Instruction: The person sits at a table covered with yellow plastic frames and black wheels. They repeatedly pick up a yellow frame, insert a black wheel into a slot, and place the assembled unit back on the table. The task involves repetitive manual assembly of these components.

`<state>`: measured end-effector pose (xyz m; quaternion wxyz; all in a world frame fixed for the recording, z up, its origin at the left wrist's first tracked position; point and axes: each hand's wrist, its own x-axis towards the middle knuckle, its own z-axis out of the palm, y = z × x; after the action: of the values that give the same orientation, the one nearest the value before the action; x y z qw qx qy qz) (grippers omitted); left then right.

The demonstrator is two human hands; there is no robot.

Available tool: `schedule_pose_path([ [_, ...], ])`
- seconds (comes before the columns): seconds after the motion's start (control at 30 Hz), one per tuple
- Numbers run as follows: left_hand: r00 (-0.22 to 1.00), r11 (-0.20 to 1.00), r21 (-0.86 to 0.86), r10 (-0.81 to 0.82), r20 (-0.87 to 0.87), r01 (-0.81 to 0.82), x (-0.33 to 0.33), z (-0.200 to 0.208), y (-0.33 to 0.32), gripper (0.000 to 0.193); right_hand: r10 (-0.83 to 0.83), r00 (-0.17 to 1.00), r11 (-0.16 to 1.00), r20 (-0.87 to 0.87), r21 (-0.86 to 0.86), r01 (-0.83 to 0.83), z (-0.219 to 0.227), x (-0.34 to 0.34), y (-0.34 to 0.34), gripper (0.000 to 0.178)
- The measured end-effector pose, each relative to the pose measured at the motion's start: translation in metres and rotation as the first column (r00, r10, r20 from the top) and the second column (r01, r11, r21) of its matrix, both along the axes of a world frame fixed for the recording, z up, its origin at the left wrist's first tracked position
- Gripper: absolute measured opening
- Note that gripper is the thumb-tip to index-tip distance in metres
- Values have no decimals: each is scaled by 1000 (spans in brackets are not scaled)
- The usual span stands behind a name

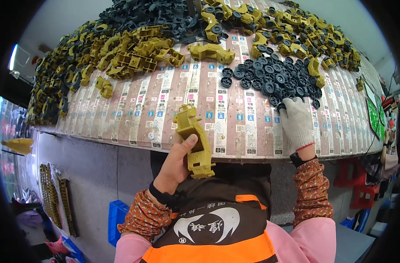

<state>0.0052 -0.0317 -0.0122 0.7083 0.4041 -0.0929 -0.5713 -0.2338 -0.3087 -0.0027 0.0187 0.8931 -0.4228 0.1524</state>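
My bare left hand (173, 164) grips a yellow plastic toy vehicle body (193, 140), its thumb laid across the near half. The body stands out over the table's front edge, with short axle stubs sticking out at its right side. My right hand (297, 124), in a white knit glove, reaches to the near side of a heap of black toy wheels (270, 74). Its fingers are bent and drawn together at a black toy wheel (281, 106) at the edge of the heap. The glove partly hides the fingertips.
Yellow vehicle bodies (134, 55) pile up at the left, and bodies with wheels (296, 19) lie along the far right. Dark plastic parts (151, 17) are heaped at the back. A blue bin (118, 222) and red crates (362, 184) stand below the table (116, 125).
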Motion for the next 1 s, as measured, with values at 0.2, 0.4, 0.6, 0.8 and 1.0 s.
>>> schedule_pose_path([
  [0.2, 990, 994, 97, 29, 141, -44, -8, -2, 3, 47, 94, 987, 985, 128, 130, -110, 2, 6, 29, 22],
  [0.4, 991, 995, 87, -50, 127, 39, -21, -2, 4, 46, -245, 759, 497, 603, 750, -436, 22, 39, 107, 23],
  [0.6, 990, 994, 87, -78, 118, 68, -29, -6, 15, 60, -193, 662, 522, 724, 647, -555, 9, 67, 135, 32],
  [0.8, 938, 1000, 25, -15, 348, 7, -41, -14, 13, 75, -71, 670, 587, 739, 574, -571, 5, 74, 154, 38],
  [1.0, 871, 1000, -4, 15, 491, -15, -45, -18, 10, 84, 63, 674, 685, 736, 460, -565, 0, 66, 163, 39],
])
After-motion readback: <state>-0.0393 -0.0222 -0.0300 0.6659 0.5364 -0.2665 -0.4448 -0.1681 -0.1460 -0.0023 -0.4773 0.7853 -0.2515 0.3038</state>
